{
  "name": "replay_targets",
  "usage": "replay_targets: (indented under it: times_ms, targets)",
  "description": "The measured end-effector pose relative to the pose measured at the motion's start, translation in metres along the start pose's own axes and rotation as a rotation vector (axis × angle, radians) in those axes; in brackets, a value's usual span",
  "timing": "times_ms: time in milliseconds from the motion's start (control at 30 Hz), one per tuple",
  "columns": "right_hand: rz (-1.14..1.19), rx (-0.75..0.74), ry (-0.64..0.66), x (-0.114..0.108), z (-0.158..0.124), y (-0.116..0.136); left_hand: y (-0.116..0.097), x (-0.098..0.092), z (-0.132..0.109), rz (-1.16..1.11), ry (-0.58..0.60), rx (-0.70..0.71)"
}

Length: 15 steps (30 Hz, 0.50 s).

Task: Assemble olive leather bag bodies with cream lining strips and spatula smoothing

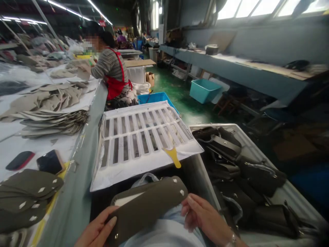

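A dark olive bag piece (149, 206) with a rounded flap lies across the lower middle of the head view, small white patches near its far corner and a metal stud near its lower left. My left hand (99, 228) grips its left end, thumb on top. Just off its right end is my right hand (203, 216), fingers curled with thumb and index finger together; whether anything small is between them cannot be made out. Behind the piece, a white slotted rack (146, 137) carries a yellow tool (173, 157) on its front edge.
To the right, a white bin (269, 171) holds several dark bags. At the left, a table (64, 144) bears stacked grey pieces, olive flaps (28, 192) and a phone (50, 162). A person in a red apron (115, 75) works beyond, near a blue bin (156, 97).
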State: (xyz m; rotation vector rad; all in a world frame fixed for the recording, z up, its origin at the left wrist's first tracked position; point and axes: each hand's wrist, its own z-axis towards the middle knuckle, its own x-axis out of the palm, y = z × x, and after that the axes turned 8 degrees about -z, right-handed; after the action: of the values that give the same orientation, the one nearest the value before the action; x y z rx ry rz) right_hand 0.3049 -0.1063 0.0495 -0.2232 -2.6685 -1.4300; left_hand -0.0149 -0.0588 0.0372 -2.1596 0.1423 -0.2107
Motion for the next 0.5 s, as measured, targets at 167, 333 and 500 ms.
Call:
replay_targets:
  times_ms: [167,333,500]
  targets:
    - [-0.2,0.03,-0.025,-0.008,0.028,0.017,-0.01,-0.004,0.014,0.013,0.038,-0.063]
    - [-0.577,-0.019,-0.047,-0.012,0.037,0.02,-0.013,0.001,0.018,-0.041,-0.122,-0.016]
    - [-0.718,-0.039,-0.069,-0.017,0.041,0.014,-0.005,-0.003,0.028,-0.045,-0.222,-0.031]
